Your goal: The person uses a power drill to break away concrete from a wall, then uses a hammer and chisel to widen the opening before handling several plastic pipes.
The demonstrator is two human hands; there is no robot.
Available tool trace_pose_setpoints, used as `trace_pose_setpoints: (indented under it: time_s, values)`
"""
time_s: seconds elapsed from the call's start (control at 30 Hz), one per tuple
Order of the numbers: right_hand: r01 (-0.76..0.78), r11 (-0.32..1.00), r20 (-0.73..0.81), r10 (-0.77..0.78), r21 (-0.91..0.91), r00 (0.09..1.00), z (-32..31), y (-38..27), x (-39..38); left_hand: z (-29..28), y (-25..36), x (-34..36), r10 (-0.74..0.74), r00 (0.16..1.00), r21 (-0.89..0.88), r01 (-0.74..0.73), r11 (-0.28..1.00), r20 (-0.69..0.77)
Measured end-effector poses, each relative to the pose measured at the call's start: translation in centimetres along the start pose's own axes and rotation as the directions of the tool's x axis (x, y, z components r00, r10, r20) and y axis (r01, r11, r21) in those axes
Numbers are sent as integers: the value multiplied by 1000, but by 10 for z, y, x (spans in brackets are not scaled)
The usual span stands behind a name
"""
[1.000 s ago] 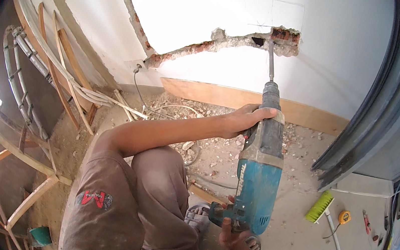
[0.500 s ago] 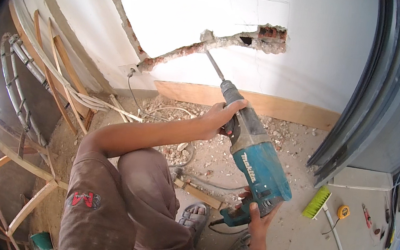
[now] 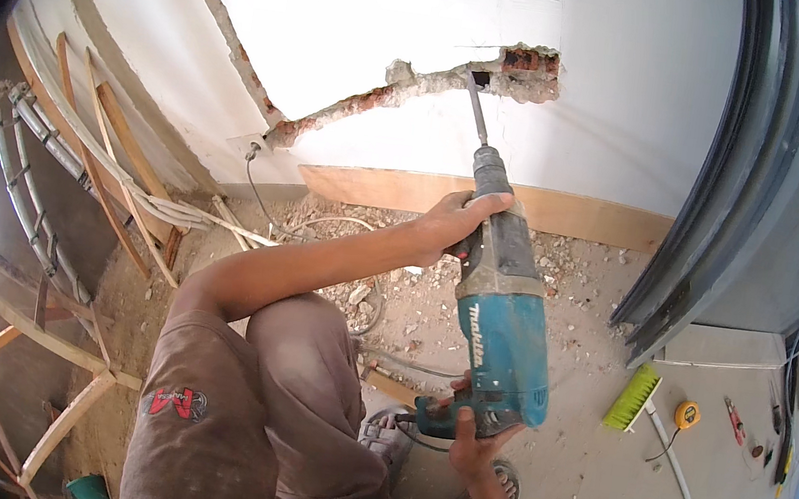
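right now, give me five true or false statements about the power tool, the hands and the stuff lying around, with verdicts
1. The left hand grips the front part of the teal and black rotary hammer. True.
2. The right hand is off the rotary hammer. False: it holds the tool at its rear end.
3. The tip of the long bit is at the wooden board. False: it is at the broken channel in the white wall, beside a dark hole.
4. The lime-green brush lies to the right of the rotary hammer. True.
5. The yellow tape measure lies to the left of the brush. False: it lies to the right.
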State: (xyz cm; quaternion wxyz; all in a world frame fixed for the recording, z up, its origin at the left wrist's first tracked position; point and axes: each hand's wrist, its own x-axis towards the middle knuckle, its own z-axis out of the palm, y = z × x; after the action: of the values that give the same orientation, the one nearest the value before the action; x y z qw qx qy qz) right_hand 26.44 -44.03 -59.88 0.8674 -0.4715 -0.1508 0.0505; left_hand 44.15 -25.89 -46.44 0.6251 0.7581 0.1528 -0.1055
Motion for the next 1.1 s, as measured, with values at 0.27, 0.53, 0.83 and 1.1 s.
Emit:
trace_pose_setpoints:
  time_s: [0.27,0.53,0.83,1.1]
  values:
    - [-213,977,10,213,11,977,-30,-46,-9,15,8,-25,-52,999,-79,52,996,3]
    - [-127,991,-49,129,44,990,-22,-27,-2,19,6,-5,-3,1000,-36,3,999,6]
    - [-195,972,-25,200,128,980,-103,-61,6,45,-17,-24,-139,989,-232,125,965,-45]
    - [-423,903,-243,429,77,870,-143,-49,3,76,-113,16,-647,760,-195,625,756,-71]
